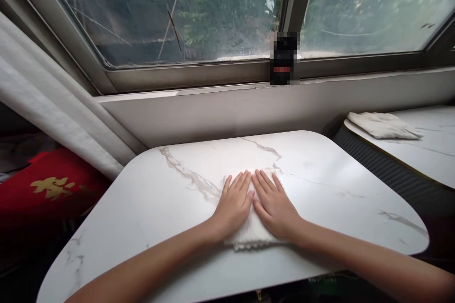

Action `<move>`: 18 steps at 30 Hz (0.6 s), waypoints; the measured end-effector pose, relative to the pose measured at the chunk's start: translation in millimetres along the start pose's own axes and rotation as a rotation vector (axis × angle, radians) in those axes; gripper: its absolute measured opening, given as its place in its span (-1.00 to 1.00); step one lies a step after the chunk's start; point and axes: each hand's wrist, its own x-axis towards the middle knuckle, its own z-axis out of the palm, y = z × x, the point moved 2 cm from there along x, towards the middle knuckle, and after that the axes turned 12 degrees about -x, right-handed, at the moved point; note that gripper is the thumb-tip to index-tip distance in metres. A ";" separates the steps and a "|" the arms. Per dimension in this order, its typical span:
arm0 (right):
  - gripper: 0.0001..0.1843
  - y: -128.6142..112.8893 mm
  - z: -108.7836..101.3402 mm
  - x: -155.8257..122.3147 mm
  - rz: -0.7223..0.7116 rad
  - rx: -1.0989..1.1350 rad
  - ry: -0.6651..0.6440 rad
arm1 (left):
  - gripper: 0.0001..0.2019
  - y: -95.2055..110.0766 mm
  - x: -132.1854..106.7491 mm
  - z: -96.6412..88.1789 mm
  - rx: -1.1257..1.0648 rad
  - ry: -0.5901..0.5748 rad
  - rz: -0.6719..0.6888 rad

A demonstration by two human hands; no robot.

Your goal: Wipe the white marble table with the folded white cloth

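1. White cloth (253,235) lies flat on the tabletop (142,203), just in from the near edge's middle.
2. Left hand (233,204) and right hand (275,206) rest atop it, equally near, palms down, fingers extended, pinching nothing.
3. Partly covered, its long axis cannot be told.

Cloth (254,236) on table (113,213), window (213,14) behind (curtain (60,99) at left)
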 end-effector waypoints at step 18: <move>-0.37 1.1 22.5 142.5 0.195 0.045 0.006 | -0.53 -103.4 104.6 -33.6 0.175 0.160 -0.045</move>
